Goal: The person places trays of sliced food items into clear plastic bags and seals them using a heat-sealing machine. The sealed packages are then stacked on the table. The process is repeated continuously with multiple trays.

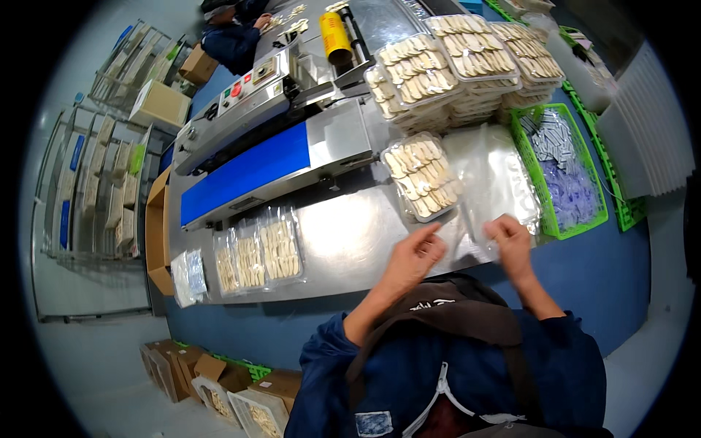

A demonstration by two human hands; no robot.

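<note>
My left hand point(418, 255) is just below the near edge of a clear plastic tray point(422, 177) of pale, spoon-shaped pieces in rows. Its index finger stretches toward the tray and the other fingers curl; nothing shows in it. To the right, my right hand point(509, 241) is closed, slightly blurred, over the near part of a pile of clear plastic bags point(491, 164). Whether its fingertips pinch a bag is not plain. Tall stacks of filled trays point(471, 47) stand beyond the single tray. A green basket point(562, 230) of small packets lies right of the bags.
Left of me stands a metal machine with a blue conveyor belt point(248, 175). Several filled packs point(259, 252) and some flat plastic bags point(188, 277) lie along the table's near edge. A co-worker point(232, 36) handles pieces at the far end. Boxes point(274, 387) sit on the floor.
</note>
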